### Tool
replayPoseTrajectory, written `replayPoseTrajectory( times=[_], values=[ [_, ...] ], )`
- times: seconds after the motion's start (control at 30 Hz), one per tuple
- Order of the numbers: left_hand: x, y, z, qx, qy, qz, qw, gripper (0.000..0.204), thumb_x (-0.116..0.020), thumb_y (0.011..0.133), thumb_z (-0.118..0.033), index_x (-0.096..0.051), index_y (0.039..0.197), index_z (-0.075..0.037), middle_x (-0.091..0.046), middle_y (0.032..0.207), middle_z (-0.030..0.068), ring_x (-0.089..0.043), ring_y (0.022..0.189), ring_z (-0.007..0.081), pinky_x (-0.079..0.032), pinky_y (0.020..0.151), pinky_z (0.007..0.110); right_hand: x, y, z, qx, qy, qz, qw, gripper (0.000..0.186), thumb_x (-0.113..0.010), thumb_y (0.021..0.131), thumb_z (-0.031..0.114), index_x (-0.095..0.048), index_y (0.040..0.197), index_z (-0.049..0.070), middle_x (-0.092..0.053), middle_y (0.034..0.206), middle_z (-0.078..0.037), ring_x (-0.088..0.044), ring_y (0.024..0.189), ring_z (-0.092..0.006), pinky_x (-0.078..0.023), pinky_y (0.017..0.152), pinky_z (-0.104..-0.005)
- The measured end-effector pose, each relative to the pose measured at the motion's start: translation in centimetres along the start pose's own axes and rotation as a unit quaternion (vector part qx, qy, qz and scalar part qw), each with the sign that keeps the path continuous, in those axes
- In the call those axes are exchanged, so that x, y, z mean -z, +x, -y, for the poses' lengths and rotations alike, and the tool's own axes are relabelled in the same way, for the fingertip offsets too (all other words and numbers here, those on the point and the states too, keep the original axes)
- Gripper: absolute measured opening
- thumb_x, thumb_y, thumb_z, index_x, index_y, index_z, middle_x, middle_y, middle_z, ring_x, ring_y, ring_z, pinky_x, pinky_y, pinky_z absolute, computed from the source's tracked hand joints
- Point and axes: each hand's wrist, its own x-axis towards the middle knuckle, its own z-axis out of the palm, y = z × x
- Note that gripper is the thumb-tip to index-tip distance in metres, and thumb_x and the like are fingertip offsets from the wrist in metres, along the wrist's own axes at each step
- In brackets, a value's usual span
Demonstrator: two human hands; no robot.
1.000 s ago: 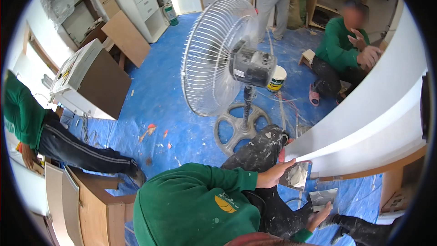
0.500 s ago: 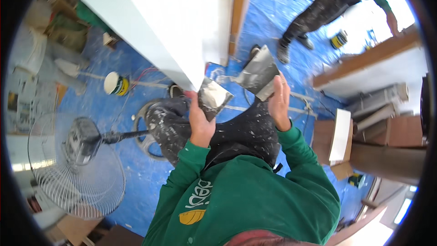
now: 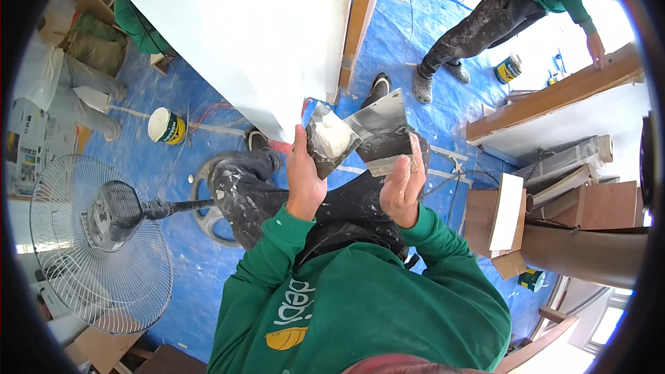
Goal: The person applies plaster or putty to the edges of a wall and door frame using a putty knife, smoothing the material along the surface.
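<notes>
Newsprint (image 3: 29, 152) covers a surface at nine o'clock, and a pedestal fan (image 3: 114, 215) lies below it toward eight, its wheel-like base on blue sheeting (image 3: 201, 284). A bucket (image 3: 166, 127) with a black-and-yellow label stands just above nine. From eleven o'clock a white panel (image 3: 242, 28) slopes down almost to the centre. Beside its lower end, the left hand (image 3: 306, 183) grasps a square metal putty plate (image 3: 321, 165), thumb up along the left edge, the other fingers hidden beneath. White putty (image 3: 331, 135) is heaped on it; it looks soft and sticky, likely to slump if the plate tips, so a low, level hold near the edge seems best. Just right of it, a broad metal scraper (image 3: 382, 128) reaches toward one o'clock, its corner overlapping the plate in view; whether they touch, I cannot tell. It looks light, thin and a little springy, perhaps slippery where smeared, and best held by its thick back strip. The right hand (image 3: 404, 190) has that strip between thumb and raised fingers, though the grip is partly hidden. Between one and two o'clock stands a co-worker (image 3: 478, 21), with a second bucket (image 3: 508, 69) at two, and plastic-wrapped boards (image 3: 564, 163) stacked at three.
</notes>
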Motion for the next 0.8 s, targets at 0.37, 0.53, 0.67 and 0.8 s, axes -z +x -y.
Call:
replayPoseTrajectory(
  times=[0.37, 0.53, 0.67, 0.8],
  values=[
    [-1.4, 0.6, -2.1, -0.058, -0.001, -0.032, 0.998, 0.045, -0.050, 0.104, -0.036, -0.052, 0.134, -0.003, -0.061, 0.129, 0.0074, -0.061, 0.116, 0.0210, -0.048, 0.099, 0.038, 2.5, 2.5, -0.7, -0.092, -0.138, 0.199, 0.966, 0.032, -0.044, 0.099, 0.007, -0.053, 0.126, -0.007, -0.059, 0.111, -0.026, -0.059, 0.104, -0.0435, -0.046, 0.093, -0.0410],
    [-0.2, 0.4, -0.8, -0.016, -0.022, -0.061, 0.998, 0.045, -0.054, 0.102, -0.040, -0.056, 0.130, -0.006, -0.064, 0.126, 0.0044, -0.063, 0.113, 0.0180, -0.049, 0.096, 0.034, 4.1, 4.5, -0.4, -0.040, -0.132, 0.025, 0.990, 0.032, -0.042, 0.102, 0.011, -0.054, 0.126, -0.008, -0.059, 0.112, -0.022, -0.058, 0.100, -0.0328, -0.043, 0.093, -0.0368],
    [-0.7, -0.1, 0.8, -0.007, -0.039, -0.048, 0.998, 0.045, -0.053, 0.102, -0.041, -0.056, 0.131, -0.006, -0.064, 0.127, 0.0041, -0.063, 0.113, 0.0175, -0.049, 0.097, 0.033, 3.4, 4.3, -0.2, -0.013, -0.114, -0.037, 0.993, 0.036, -0.041, 0.103, 0.012, -0.052, 0.127, -0.013, -0.059, 0.119, -0.024, -0.058, 0.104, -0.0314, -0.042, 0.096, -0.0368],
    [-1.9, -0.2, 1.1, 0.002, -0.040, -0.045, 0.998, 0.046, -0.049, 0.104, -0.039, -0.052, 0.135, -0.005, -0.061, 0.131, 0.0054, -0.061, 0.117, 0.0192, -0.048, 0.099, 0.035, 1.6, 2.3, 0.1, 0.020, -0.095, -0.069, 0.993, 0.044, -0.038, 0.105, 0.020, -0.047, 0.131, -0.014, -0.061, 0.115, -0.021, -0.059, 0.101, -0.0249, -0.045, 0.094, -0.0355]
  ],
)
